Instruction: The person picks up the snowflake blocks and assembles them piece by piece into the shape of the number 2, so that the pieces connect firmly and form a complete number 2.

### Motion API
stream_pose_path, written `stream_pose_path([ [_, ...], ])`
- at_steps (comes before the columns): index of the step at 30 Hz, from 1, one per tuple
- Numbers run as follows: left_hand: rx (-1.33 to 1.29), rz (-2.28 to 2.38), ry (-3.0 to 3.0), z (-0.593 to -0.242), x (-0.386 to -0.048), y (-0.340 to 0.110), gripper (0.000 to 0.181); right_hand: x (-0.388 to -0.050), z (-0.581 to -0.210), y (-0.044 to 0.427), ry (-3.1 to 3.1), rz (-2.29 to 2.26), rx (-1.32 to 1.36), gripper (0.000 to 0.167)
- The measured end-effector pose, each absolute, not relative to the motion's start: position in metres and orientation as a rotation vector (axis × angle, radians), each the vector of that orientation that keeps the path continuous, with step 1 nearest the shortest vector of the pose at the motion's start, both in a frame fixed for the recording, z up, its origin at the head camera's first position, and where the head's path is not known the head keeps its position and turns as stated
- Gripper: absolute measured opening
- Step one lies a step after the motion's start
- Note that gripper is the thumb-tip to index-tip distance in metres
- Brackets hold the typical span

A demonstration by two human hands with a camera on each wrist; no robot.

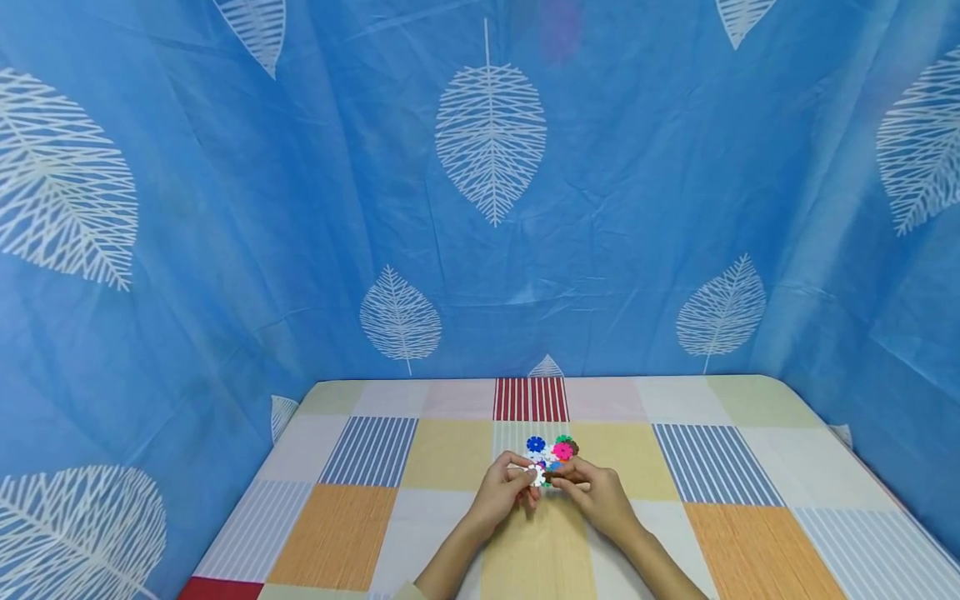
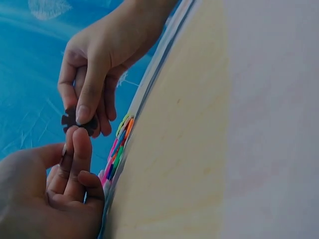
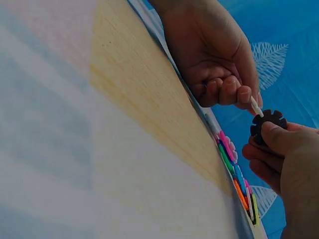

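In the head view my left hand (image 1: 497, 493) pinches a white notched plastic disc (image 1: 537, 476) between thumb and fingers. Across from it, my right hand (image 1: 602, 498) pinches a dark brown notched disc (image 3: 265, 117) by thumb and fingertips. The right wrist view has the white disc (image 3: 256, 106) edge-on, its rim meeting the notched rim of the brown one at an angle. Whether their slots interlock I cannot tell. Fingers cover part of both discs.
Just beyond the hands lies a group of coloured notched discs, among them a blue disc (image 1: 536, 444), a pink disc (image 1: 562, 451) and a green disc (image 1: 563, 438). A patchwork cloth (image 1: 345, 533) covers the table. Blue leaf-print curtains (image 1: 600, 208) enclose its back and sides.
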State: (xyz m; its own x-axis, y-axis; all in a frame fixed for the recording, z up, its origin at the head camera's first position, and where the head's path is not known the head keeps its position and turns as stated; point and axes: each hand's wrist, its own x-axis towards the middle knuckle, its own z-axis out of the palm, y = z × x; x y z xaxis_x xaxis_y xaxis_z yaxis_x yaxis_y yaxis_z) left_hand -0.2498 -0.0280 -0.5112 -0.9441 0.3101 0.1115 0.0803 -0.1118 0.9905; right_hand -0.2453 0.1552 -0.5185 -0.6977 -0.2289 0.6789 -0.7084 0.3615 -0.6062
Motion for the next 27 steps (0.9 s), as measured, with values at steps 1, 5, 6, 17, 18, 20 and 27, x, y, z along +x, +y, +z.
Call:
stream_pose_path([
  [1, 0.444, 2.2, 1.975, -0.512, -0.249, -0.028, 0.019, -0.245, -0.519, 0.155, -2.132, 1.256, 0.828, 0.018],
  [5, 0.44, 2.254, 1.916, -0.514, -0.247, -0.026, 0.017, -0.246, -0.519, 0.155, -2.107, 1.089, 0.878, 0.021],
  [6, 0.444, 2.258, 1.899, -0.514, -0.247, -0.026, 0.017, -0.247, -0.519, 0.155, -2.105, 1.064, 0.887, 0.021],
  [17, 0.407, 2.209, 1.882, -0.51, -0.248, -0.026, 0.017, -0.248, -0.518, 0.155, -2.107, 1.013, 0.906, 0.023],
  [18, 0.401, 2.206, 1.889, -0.509, -0.248, -0.026, 0.018, -0.248, -0.519, 0.155, -2.109, 1.052, 0.897, 0.023],
  [20, 0.392, 2.208, 1.903, -0.503, -0.245, -0.027, 0.021, -0.25, -0.52, 0.157, -2.113, 1.125, 0.846, 0.02],
  [27, 0.341, 2.238, 1.921, -0.502, -0.245, -0.03, 0.025, -0.258, -0.526, 0.172, -2.259, 1.106, 0.348, 0.024],
])
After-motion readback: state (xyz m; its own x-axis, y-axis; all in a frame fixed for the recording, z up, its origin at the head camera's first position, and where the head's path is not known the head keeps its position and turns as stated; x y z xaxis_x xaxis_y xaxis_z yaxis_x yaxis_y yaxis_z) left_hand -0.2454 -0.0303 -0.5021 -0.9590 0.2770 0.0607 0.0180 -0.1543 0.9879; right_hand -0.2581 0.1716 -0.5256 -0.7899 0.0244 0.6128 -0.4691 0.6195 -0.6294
